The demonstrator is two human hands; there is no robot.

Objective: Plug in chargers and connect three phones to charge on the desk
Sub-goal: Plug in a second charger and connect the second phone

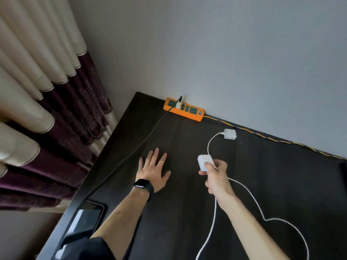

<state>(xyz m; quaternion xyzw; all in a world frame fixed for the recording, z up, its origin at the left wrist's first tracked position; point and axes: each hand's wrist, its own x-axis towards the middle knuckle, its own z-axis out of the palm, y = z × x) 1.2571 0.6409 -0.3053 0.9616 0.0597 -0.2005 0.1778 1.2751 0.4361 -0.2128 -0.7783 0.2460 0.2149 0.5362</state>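
Observation:
My right hand [216,177] grips a white charger block [205,162] above the dark desk [187,212], its prongs pointing away; a thick white cable [212,228] trails from it in a loop. My left hand [153,170] lies flat on the desk, fingers spread. An orange power strip [184,109] sits against the wall with one small charger [178,105] plugged in and a thin dark cable [131,154] running toward a black phone [82,220] at the desk's left edge. A second white charger [230,134] lies loose near the wall.
Cream and purple curtains [47,109] hang left of the desk. A braided cord [262,136] runs from the strip along the wall. A dark object [343,175] shows at the right edge. I wear a black watch [142,184] on my left wrist.

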